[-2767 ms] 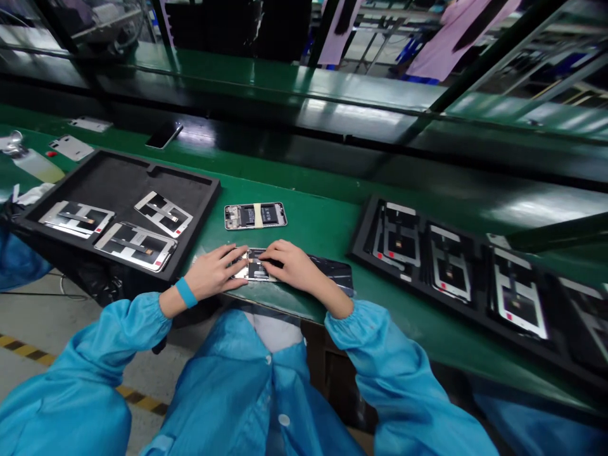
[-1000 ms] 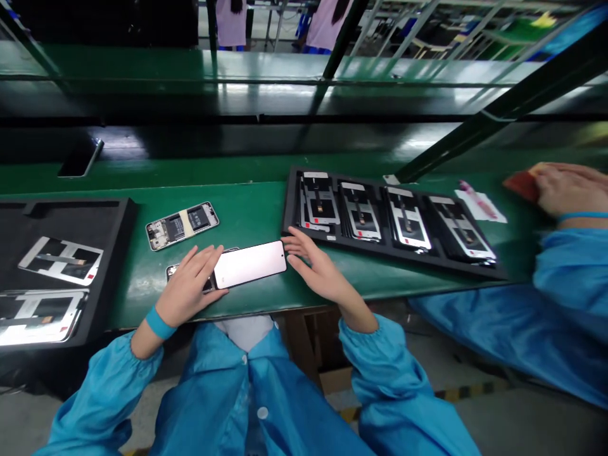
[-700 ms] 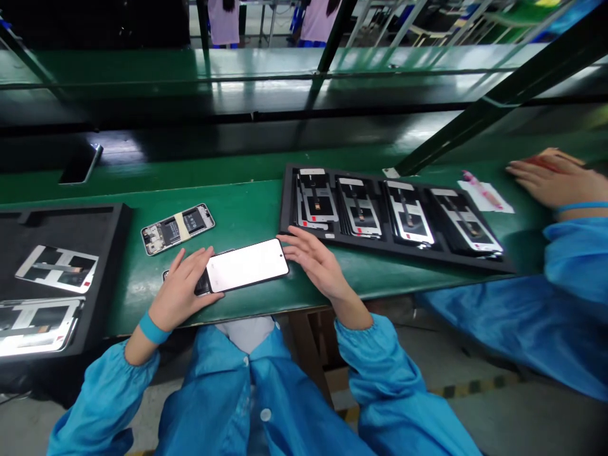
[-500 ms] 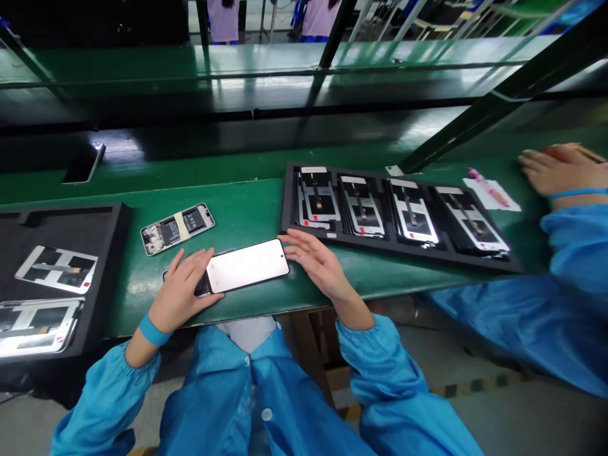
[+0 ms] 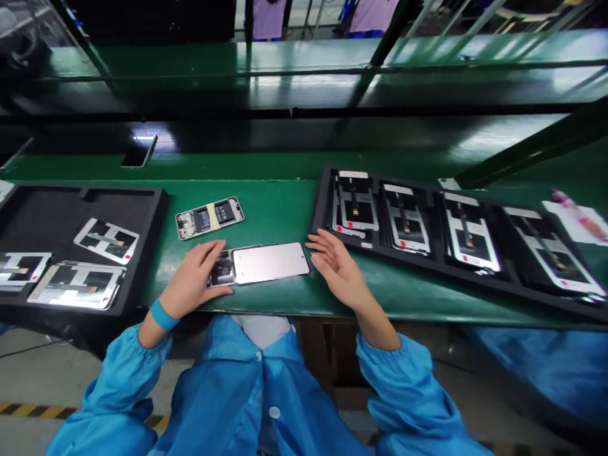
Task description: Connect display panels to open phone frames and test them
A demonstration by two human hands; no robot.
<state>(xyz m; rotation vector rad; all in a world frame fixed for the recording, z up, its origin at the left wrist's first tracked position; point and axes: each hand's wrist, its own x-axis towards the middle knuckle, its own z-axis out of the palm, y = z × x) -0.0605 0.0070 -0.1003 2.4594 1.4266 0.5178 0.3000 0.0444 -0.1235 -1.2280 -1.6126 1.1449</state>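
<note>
My left hand (image 5: pixel 190 278) grips the left end of an opened phone body (image 5: pixel 222 268), thumb along the near edge and fingers along the far edge. A bright white phone screen (image 5: pixel 272 262) lies over the right part of that body, with inner parts showing between it and my left hand. At the screen's right end is my right hand (image 5: pixel 336 266), fingers apart and holding nothing; whether a fingertip touches the screen, I cannot tell. Behind my left hand lies a second opened phone (image 5: pixel 209 218), its battery crossed by a pale yellow strip.
To the right, a black foam tray (image 5: pixel 294 221) holds stacks of screen panels (image 5: pixel 405 218). Another black tray (image 5: pixel 154 218) with panels (image 5: pixel 78 285) stands left. A dark phone (image 5: pixel 140 151) lies at the back. A green post (image 5: pixel 517 149) slants at right, near a white paper (image 5: pixel 582 221).
The view has swung left, so everything sits further right. More of the phone's inside shows between my left hand and the screen. My right hand stays beside the screen's right end.
</note>
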